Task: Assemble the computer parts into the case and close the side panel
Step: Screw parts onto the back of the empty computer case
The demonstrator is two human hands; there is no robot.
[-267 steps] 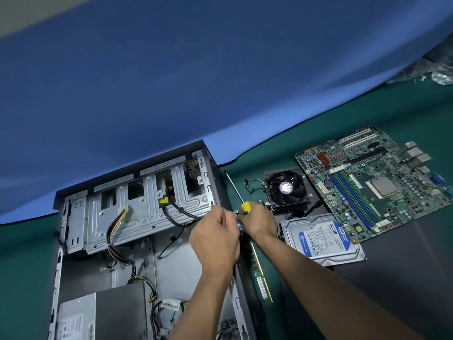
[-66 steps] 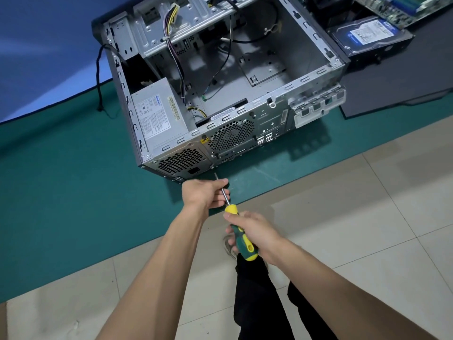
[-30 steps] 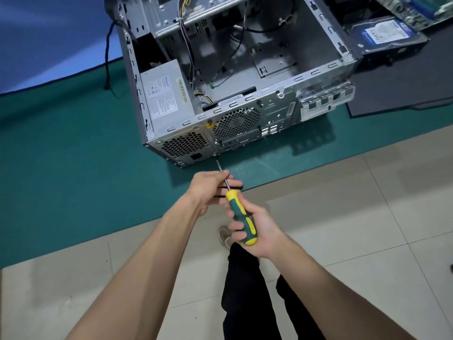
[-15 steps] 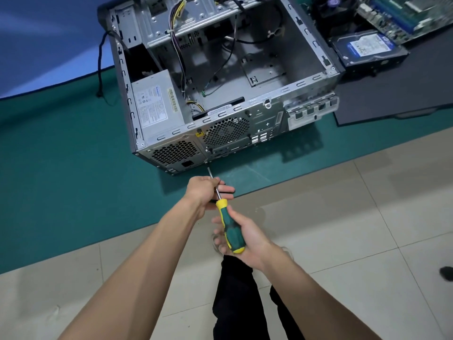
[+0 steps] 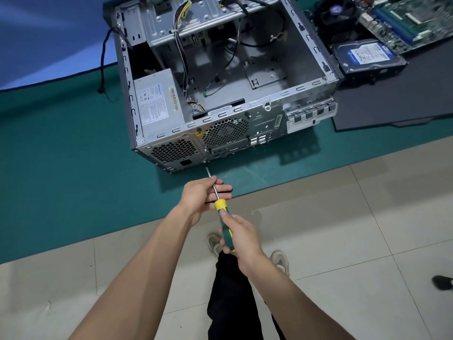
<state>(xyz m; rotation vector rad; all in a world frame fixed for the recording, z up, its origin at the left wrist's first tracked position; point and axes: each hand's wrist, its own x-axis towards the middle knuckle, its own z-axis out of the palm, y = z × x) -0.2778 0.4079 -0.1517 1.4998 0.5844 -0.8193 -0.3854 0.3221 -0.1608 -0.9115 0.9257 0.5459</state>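
pale floor tiles [image 5: 355,241] fill the near ground, and a green mat [image 5: 61,168] lies over them farther out, with a blue backdrop [image 5: 49,33] behind it. on the mat the computer case [image 5: 228,99] lies on its side, open side up with no panel on it, its rear plate turned toward the person. inside, the power supply [image 5: 154,99] sits in the left rear corner, and loose cables [image 5: 182,45] run from the drive bays down across the bare floor of the case.

a screwdriver [image 5: 221,212] with a yellow and green handle points at the lower rear edge of the case, its tip at or just short of the metal below the power supply grille. the right hand [image 5: 241,238] is wrapped around the handle. the left hand [image 5: 203,196] steadies the shaft, which lies across its mostly straight fingers under the thumb.

to the right of the case, on a dark mat [image 5: 392,99], lie a hard drive [image 5: 365,56], a cooler fan [image 5: 334,13] and a motherboard [image 5: 411,18]. black trousers and pale shoes show below the arms.
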